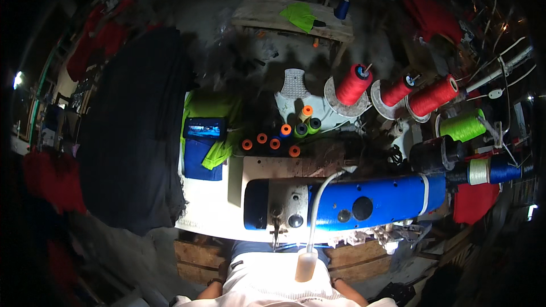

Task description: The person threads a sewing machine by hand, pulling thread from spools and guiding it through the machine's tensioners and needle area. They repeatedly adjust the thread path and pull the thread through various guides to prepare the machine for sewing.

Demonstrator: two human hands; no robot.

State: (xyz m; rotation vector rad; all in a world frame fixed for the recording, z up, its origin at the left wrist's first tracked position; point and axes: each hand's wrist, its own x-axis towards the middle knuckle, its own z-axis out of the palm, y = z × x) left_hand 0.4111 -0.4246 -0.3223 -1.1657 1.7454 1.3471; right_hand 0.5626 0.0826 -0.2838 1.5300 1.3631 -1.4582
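Neither of my hands shows. Only my left forearm (211, 290), with a dark band at the wrist, and my right forearm (350, 292) appear at the lower edge, beside my white shirt (264, 276). In front of me stands a blue and white sewing machine (387, 200) on a white table (213, 207). A lamp with a bent white neck (314, 216) arches over the machine toward me. Behind it are several small spools with orange ends (274, 144). At the table's left, a phone with a lit screen (205, 129) rests on green and blue cloth (202, 162).
A tall heap of dark fabric (133, 136) borders the table's left side. Large red thread cones (352, 85) and a lime green cone (463, 128) stand at the back right. Beyond is a wooden bench (256, 14) with green cloth (298, 17) and a blue cone (342, 9).
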